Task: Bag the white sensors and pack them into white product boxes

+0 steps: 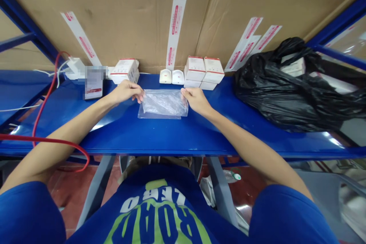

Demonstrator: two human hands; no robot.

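Clear plastic bag [162,105] flat on blue steel bench [122,133], both hands at its upper edge

L hand [126,92]: fingertips [140,97] on bag's L edge. R hand [196,101]: fingers [185,92] over bag's upper R corner. Grip state: contact on both sides, cannot tell if pinched or just resting. Bag sits mid-bench, just in front of stacked white cartons [204,70] & 2 white round-topped units [171,76]. Nr L hand: white carton [125,71], pixelated card [93,82]. Far R: black bin bag [288,87]. Far L: red cable [47,103]. Behind: cardboard backing w/ printed tape [178,15]
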